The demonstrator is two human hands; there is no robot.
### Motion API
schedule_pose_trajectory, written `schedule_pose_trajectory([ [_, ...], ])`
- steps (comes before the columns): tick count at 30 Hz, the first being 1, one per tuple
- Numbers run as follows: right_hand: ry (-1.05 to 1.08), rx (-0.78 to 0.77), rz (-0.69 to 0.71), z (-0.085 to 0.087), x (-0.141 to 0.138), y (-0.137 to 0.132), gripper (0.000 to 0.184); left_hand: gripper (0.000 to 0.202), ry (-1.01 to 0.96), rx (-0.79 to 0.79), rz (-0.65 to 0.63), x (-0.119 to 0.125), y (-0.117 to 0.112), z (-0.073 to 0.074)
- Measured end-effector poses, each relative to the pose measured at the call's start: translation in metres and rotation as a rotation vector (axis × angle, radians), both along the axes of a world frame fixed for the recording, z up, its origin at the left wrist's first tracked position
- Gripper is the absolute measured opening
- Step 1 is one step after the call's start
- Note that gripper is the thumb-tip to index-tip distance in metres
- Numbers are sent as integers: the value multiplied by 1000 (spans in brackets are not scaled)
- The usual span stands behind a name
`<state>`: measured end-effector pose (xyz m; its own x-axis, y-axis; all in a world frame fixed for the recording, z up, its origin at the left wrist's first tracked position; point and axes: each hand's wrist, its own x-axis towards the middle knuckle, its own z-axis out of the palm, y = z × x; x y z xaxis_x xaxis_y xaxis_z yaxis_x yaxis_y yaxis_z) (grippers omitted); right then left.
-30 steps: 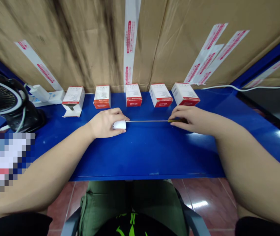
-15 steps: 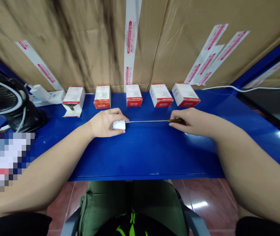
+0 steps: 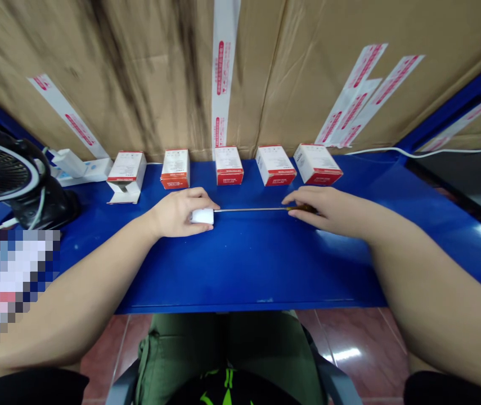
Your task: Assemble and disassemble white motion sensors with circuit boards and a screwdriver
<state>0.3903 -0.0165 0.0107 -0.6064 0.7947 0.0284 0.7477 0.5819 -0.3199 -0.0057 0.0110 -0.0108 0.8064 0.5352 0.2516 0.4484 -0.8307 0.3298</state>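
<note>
Nearest to the body: green trousers (image 3: pixel 223 349) on a seated person, and red floor tiles (image 3: pixel 358 349) at the right side, below the edge.

Worktop: blue painted surface, the blue worktop (image 3: pixel 257 270) runs across in front of the person.

Left hand: the left hand (image 3: pixel 175 214) is curled closed around a small white plastic piece (image 3: pixel 202 216), with fingers over its top. I cannot tell how hard it presses.

Right hand: the right hand (image 3: pixel 328 212) pinches a screwdriver (image 3: pixel 251 210) between thumb and fingers, near the dark amber handle (image 3: pixel 303 208).

Position of the things: both lie at the middle of the worktop, held level, just in front of the box row. The thin steel shaft reaches across and its tip meets the white piece. If it goes inside, I cannot tell.

Step in hand: screwdriver tip is brought to the white piece, both hands are holding.

Next move needs: in my judgement, steady left hand and straight shaft.

Boxes: five white-and-red boxes (image 3: pixel 229 166) stand in one row; one open box (image 3: pixel 125 174) is the leftmost of them, with its flap down.

Left corner: one fan (image 3: pixel 4 171), one white power strip (image 3: pixel 86 169).

Far back: cardboard cartons (image 3: pixel 109 73) with taped strips.
</note>
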Motion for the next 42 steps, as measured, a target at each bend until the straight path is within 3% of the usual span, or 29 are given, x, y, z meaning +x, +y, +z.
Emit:
schedule_pose_trajectory([
  [4,-12,9,22,0,0,0,39,40,3,-6,7,0,-1,1],
  [11,-191,49,-130,5,-8,-7,20,39,6,14,-4,-1,-1,2],
  [14,-117,4,-69,4,-9,-5,21,40,12,14,-5,-1,-1,1],
  [19,-41,-4,18,-3,-7,3,39,41,17,5,4,-1,-1,2],
  [29,4,-77,-11,-6,-9,7,15,39,2,8,8,0,-1,0],
  [36,48,-137,1,-4,-12,7,37,38,5,21,7,2,-2,3],
  [42,82,-201,-19,-4,-11,6,31,38,15,30,33,4,-4,4],
])
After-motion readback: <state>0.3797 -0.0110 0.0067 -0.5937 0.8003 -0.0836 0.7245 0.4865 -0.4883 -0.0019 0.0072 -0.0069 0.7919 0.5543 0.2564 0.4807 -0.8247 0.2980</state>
